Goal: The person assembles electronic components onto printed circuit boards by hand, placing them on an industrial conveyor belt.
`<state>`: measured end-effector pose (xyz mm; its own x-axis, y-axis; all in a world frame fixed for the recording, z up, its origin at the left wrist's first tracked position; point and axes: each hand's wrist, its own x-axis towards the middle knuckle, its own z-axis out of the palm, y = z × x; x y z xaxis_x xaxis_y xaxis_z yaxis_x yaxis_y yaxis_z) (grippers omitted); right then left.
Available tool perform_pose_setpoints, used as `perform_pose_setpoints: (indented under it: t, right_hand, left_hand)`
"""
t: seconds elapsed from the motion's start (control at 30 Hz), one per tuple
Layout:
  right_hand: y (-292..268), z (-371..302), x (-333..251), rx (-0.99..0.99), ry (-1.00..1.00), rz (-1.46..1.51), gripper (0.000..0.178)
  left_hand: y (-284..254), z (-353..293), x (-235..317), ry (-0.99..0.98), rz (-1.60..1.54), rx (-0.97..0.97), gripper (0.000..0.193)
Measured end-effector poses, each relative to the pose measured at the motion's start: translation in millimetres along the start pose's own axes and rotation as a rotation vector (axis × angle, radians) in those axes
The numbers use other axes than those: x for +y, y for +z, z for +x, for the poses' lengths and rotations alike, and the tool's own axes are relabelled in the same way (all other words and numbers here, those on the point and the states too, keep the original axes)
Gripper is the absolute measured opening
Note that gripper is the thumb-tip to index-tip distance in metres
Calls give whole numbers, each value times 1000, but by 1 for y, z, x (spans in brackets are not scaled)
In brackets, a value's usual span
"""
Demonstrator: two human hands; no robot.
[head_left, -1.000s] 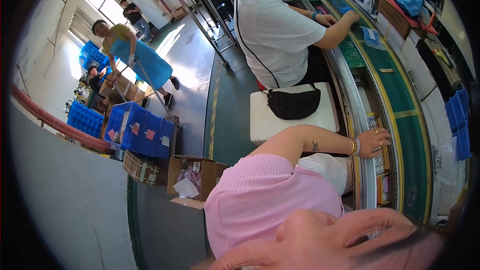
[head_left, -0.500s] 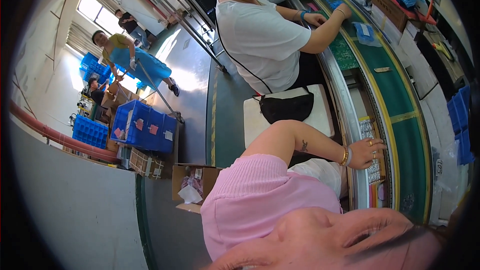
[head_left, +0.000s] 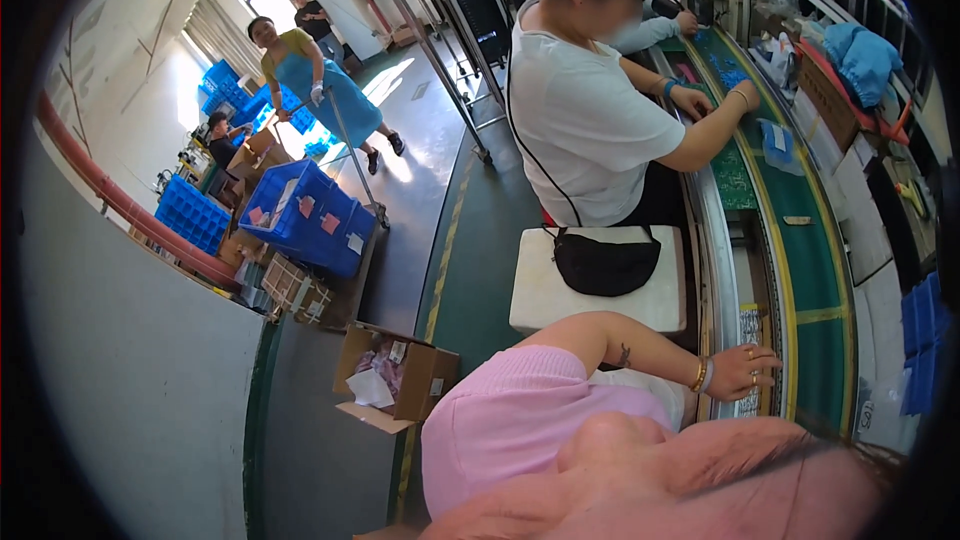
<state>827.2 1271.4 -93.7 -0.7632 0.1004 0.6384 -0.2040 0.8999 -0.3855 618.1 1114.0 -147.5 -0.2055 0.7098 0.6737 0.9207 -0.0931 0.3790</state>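
Curled palm-down over the line's near channel (head_left: 757, 265), the left hand (head_left: 740, 373) hides its grip; from where I stand, I can't tell whether it pinches anything. Past the fingertips runs a long green conveyor (head_left: 821, 370). Farther along sits a co-worker in white (head_left: 600, 130), hands over the line. Nearer, a white seat (head_left: 530, 295) bears a black bag (head_left: 608, 265). Small silvery pieces (head_left: 750, 323) lie in the channel, right beside the hand.

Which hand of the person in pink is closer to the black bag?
Left, it seems: in the picture, the left hand is below-right of the bag, apart. The right hand isn't visible.
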Motion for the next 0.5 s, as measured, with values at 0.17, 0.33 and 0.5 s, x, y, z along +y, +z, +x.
perform_pose_setpoints:
  t: [0.17,0.33,0.5]
  right_hand:
    - [-24,7,-51,100,-27,-11,24]
    - [-40,-22,-79,247,124,-150,29]
    - [-110,42,-126,539,-261,-299,19]
  left_hand:
    - [-11,1,11,36,-55,25,41]
    - [-9,7,-1,8,-154,-34,42]
    - [-68,30,15,-242,-222,71,49]
